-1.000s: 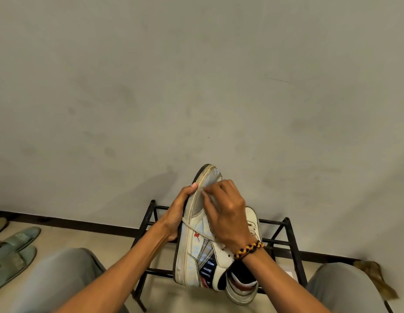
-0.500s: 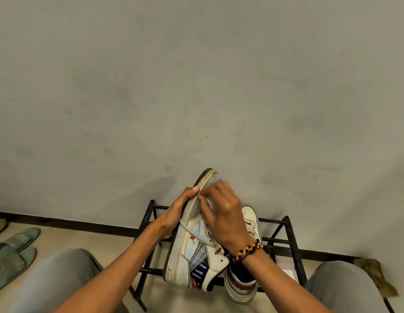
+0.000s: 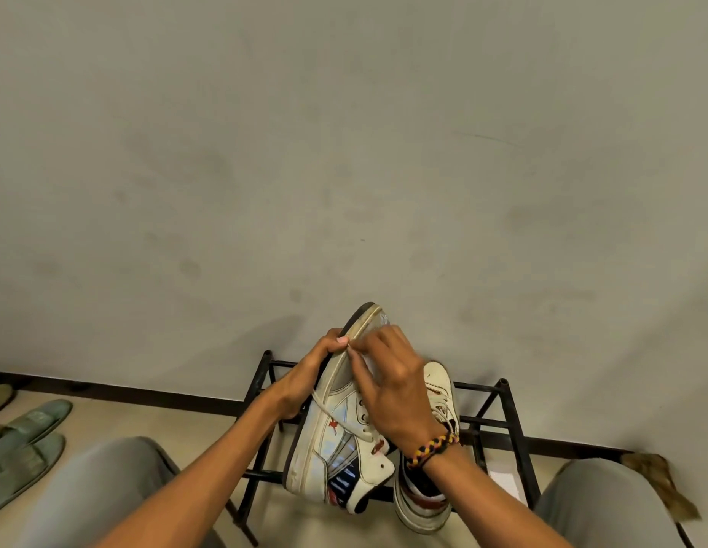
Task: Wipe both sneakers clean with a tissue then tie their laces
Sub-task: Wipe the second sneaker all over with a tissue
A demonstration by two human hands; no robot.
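Left hand (image 3: pixel 305 383) grips raised sneaker (image 3: pixel 328 441); second sneaker (image 3: pixel 431 480) sits on rack (image 3: pixel 506 421).

Looks like a home entryway tbh: low black metal shoe rack (image 3: pixel 498 421) against a plain scuffed grey wall (image 3: pixel 344 152) w/ dark skirting board (image 3: pixel 146 393), pale green slippers (image 3: pixel 24 441) parked on the beige floor (image 3: pixel 119 421) nearby.
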